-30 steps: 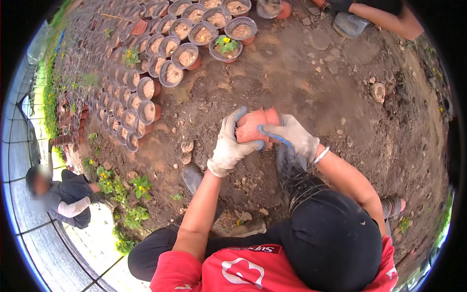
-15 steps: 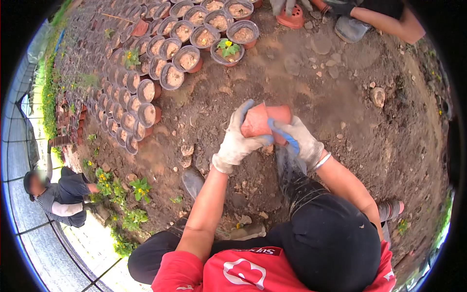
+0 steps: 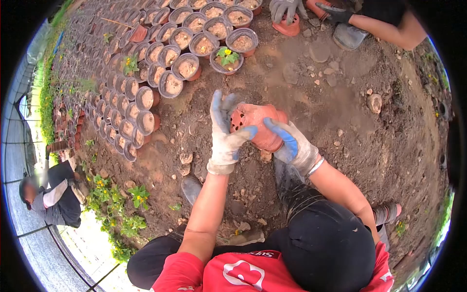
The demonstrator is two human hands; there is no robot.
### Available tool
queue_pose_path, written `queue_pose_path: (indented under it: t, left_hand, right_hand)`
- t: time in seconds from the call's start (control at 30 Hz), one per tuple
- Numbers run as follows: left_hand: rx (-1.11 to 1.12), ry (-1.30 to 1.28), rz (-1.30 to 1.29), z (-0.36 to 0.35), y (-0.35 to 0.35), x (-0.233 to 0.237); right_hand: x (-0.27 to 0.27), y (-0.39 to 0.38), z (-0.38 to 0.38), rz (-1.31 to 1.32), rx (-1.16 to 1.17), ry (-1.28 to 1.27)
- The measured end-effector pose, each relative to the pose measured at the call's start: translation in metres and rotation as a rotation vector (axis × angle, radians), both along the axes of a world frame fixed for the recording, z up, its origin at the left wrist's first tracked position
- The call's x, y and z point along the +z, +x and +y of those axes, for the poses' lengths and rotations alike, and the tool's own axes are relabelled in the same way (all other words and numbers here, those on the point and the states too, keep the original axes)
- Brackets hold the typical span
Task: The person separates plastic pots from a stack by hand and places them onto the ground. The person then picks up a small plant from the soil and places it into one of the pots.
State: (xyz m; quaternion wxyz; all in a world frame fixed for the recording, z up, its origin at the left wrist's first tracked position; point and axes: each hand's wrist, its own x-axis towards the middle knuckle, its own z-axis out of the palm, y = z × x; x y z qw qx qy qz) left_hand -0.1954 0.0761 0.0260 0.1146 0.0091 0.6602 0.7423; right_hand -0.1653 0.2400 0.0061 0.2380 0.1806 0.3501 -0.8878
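Note:
Reddish-brown plastic plant pots (image 3: 262, 124), nested one in another, lie on their side between my hands above the soil. The holed base faces left. My left hand (image 3: 224, 138), in a white glove with blue-grey fingers, cups that base end, its thumb on the pot wall and its fingers loosely around the far side. Near the rim end, my right hand (image 3: 293, 146), gloved in white and blue, grips the wall with its fingers across it.
Rows of soil-filled pots (image 3: 187, 67) spread across the upper left; one holds a yellow-flowered plant (image 3: 227, 57). At the top, another person's gloved hand (image 3: 287, 9) rests on an upturned pot (image 3: 287, 27). Flowering plants (image 3: 114, 199) and a crouching person (image 3: 56, 199) are at left.
The pots have turned so the holed base shows. My left hand has slid toward that base with its fingers loosened. The other person's hands at the top have shifted slightly.

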Motion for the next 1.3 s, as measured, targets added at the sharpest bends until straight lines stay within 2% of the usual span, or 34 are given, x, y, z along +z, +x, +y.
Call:
queue_pose_path:
  t: [0.03,0.07,0.13,0.17,0.2,0.27,0.3,0.37,0.4,0.43,0.47,0.5,0.57,0.6,0.63,0.7,0.73,0.77,0.8,0.83,0.87,0.93,1.0,1.03,1.07,1.1,1.17,1.23,1.27,1.3]
  left_hand:
    - [0.102,0.349,-0.192,0.004,0.003,-0.004]
    - [0.06,0.146,0.027,0.01,0.01,-0.033]
    - [0.001,0.348,-0.198,0.016,0.027,-0.063]
    - [-0.003,0.432,-0.27,0.019,0.027,-0.06]
    - [-0.004,0.436,-0.266,0.019,0.029,-0.058]
    - [0.044,0.598,-0.407,0.02,0.033,-0.052]
    - [0.04,0.598,-0.414,0.022,0.033,-0.056]
    - [0.112,0.879,-0.464,0.032,0.03,-0.068]
    - [0.05,0.757,-0.485,0.039,0.032,-0.058]
    - [0.047,0.756,-0.492,0.044,0.039,-0.061]
    - [0.034,0.743,-0.55,0.049,0.043,-0.066]
    - [0.018,0.733,-0.599,0.052,0.041,-0.067]
    - [-0.031,0.759,-0.579,0.05,0.031,-0.066]
    - [-0.114,0.527,-0.507,0.047,0.022,-0.066]
    - [-0.192,0.293,-0.434,0.042,0.011,-0.066]
    - [-0.113,-0.166,-0.123,0.029,-0.019,-0.068]
    - [-0.056,-0.533,0.193,0.017,-0.042,-0.08]
    - [0.03,-0.696,0.239,0.011,-0.064,-0.074]
    - [0.037,-0.723,0.165,0.002,-0.088,-0.08]
    - [0.06,-0.811,0.241,-0.005,-0.11,-0.096]
    - [-0.03,-1.015,0.244,-0.012,-0.127,-0.102]
    - [-0.01,-1.013,0.283,-0.02,-0.149,-0.121]
    - [0.037,-0.957,0.394,-0.016,-0.151,-0.107]
    - [0.03,-0.962,0.391,-0.018,-0.141,-0.101]
    - [-0.06,-0.905,0.393,-0.019,-0.13,-0.091]
    - [-0.145,-0.845,0.394,-0.02,-0.117,-0.078]
    - [-0.289,-0.771,0.402,-0.02,-0.084,-0.048]
    - [-0.461,-0.737,0.411,-0.02,-0.058,-0.031]
    - [-0.456,-0.731,0.407,-0.018,-0.048,-0.025]
    - [-0.512,-0.708,0.508,-0.016,-0.039,-0.021]
  right_hand:
    - [0.006,0.0,0.0,-0.035,-0.046,-0.202]
    - [0.01,0.0,-0.001,-0.069,-0.09,-0.405]
    - [0.008,0.001,0.002,-0.068,-0.077,-0.396]
    - [0.006,-0.001,0.003,-0.066,-0.067,-0.383]
    - [0.005,-0.001,0.001,-0.15,-0.055,-0.392]
    - [0.004,-0.001,-0.004,-0.148,-0.076,-0.393]
    - [0.004,-0.001,-0.005,-0.146,-0.099,-0.4]
    - [-0.011,-0.003,-0.003,-0.212,-0.149,-0.486]
    - [-0.028,-0.001,-0.003,0.073,-0.05,0.004]
    - [-0.041,0.004,0.002,0.348,0.057,0.495]
    - [-0.032,0.01,0.017,0.626,0.174,0.82]
    - [-0.027,0.009,0.019,0.635,0.172,0.824]
    - [-0.019,0.005,0.022,0.843,0.086,0.925]
    - [-0.016,0.0,0.026,0.844,0.084,0.925]
    - [-0.013,-0.008,0.031,0.604,-0.024,0.581]
    - [-0.013,-0.023,0.037,0.112,-0.228,-0.113]
    - [-0.032,-0.017,0.047,-0.219,-0.415,-0.268]
    - [-0.05,-0.009,0.056,-0.22,-0.425,-0.273]
    - [-0.066,0.0,0.066,0.068,-0.283,0.265]
    - [-0.076,0.006,0.075,0.355,-0.117,0.801]
    - [-0.079,0.011,0.082,0.435,-0.076,0.883]
    - [-0.085,0.012,0.085,0.458,-0.076,0.945]
    - [-0.093,0.012,0.089,0.476,-0.077,0.999]
    - [-0.097,0.013,0.092,0.516,-0.017,1.147]
    - [-0.1,0.011,0.094,0.561,0.046,1.294]
    - [-0.084,0.002,0.089,0.562,0.048,1.291]
    - [-0.033,-0.022,0.072,-0.181,-0.352,0.386]
    - [-0.039,-0.027,0.064,-0.14,-0.37,0.475]
    - [-0.03,-0.03,0.058,-0.002,-0.242,0.524]
    - [-0.019,-0.032,0.052,0.135,-0.114,0.568]
